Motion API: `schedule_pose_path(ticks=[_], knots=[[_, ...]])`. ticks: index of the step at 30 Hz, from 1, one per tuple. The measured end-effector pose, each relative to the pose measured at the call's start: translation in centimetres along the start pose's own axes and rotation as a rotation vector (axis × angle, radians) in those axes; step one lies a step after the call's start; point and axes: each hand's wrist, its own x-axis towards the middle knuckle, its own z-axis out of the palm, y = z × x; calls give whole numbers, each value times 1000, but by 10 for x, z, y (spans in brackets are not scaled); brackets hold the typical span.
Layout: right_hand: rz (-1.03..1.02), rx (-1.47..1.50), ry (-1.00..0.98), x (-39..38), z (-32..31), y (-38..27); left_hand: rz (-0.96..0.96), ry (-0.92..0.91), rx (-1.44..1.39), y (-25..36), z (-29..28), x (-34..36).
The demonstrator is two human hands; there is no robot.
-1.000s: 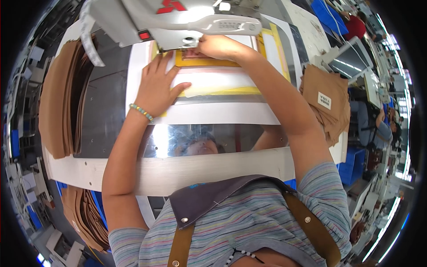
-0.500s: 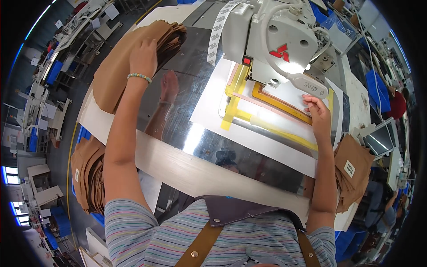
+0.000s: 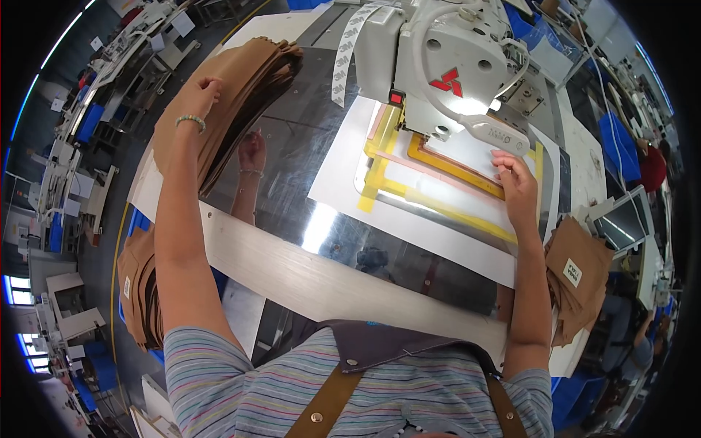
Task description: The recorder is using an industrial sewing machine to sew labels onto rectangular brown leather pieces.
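Observation:
My left hand (image 3: 196,102), with a beaded bracelet at the wrist, is over a thick stack of brown fabric pieces (image 3: 244,69) on the left of the machine table. Its fingers are curled together, and whatever they may hold cannot be made out. At the right my right hand (image 3: 517,186) is open, fingers bent and slightly apart, beside the end of an orange-yellow clamp frame (image 3: 456,169). That frame lies under the head of a large white sewing machine (image 3: 456,66). Beneath it is a white sheet (image 3: 339,186) with strips of yellow tape (image 3: 378,182).
Shiny metal plate (image 3: 292,197) covers the table, edged by a pale front strip (image 3: 292,274). More brown pieces hang at the lower left (image 3: 139,288), and others with a white label lie at the right (image 3: 577,277). A lamp (image 3: 500,136) on a bent neck hangs over the clamp.
My left hand has moved left and nearer to me across the brown stack, its fingers going from stretched out to curled. My right hand has stayed almost where it was beside the clamp frame.

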Motion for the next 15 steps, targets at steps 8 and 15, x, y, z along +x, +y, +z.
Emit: schedule_pose_path(ticks=[8,15], knots=[[-24,-81,17,-3,0,2,707,195,896,40,38,-54],[-44,-125,14,-3,1,1,496,91,752,21,42,-37]])
